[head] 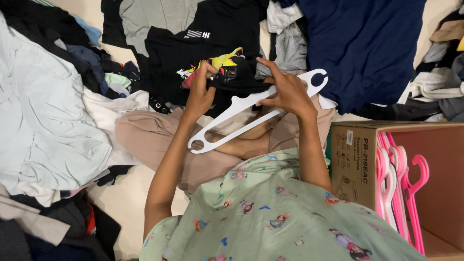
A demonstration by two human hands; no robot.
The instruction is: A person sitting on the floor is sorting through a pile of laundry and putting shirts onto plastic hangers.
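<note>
A white plastic hanger [227, 126] lies tilted across my lap, hook end up to the right. My right hand [285, 89] presses on its upper part, fingers spread over the bar. My left hand [200, 92] pinches the edge of a black T-shirt [193, 53] with a bright yellow and red print, right where the shirt meets the hanger. The shirt is spread on the floor just beyond my crossed legs. I sit in beige trousers and a pale green patterned top.
Clothes lie heaped all around: a pale blue and white pile [43, 111] at left, a navy garment [367, 43] at upper right, grey items behind. A cardboard box [355, 159] at right holds several pink and white hangers [401, 188].
</note>
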